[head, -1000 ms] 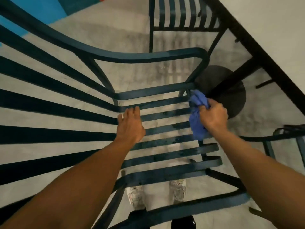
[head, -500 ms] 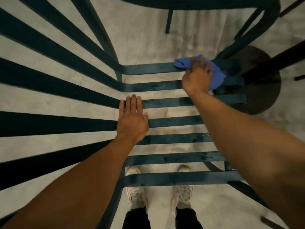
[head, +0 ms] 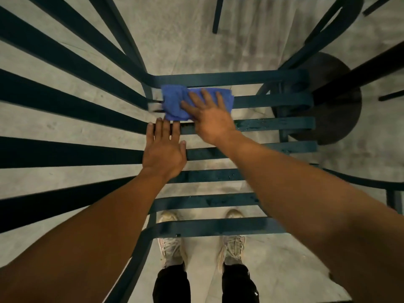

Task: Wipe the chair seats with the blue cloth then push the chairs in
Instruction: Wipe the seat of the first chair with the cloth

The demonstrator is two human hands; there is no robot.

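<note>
I look straight down on a dark teal slatted metal chair seat. The blue cloth lies bunched on the far slats at the seat's left side. My right hand presses flat on the cloth with fingers spread over it. My left hand rests flat on a middle slat just below the cloth, palm down, holding nothing. The chair's back slats fan out to the left.
A round dark table base sits on the grey floor at the right, under dark table bars. Another chair's legs show at the top. My grey shoes stand below the seat's near edge.
My right hand has swept the cloth from the seat's right side to the left across the far slats. My left hand stayed on the middle slat.
</note>
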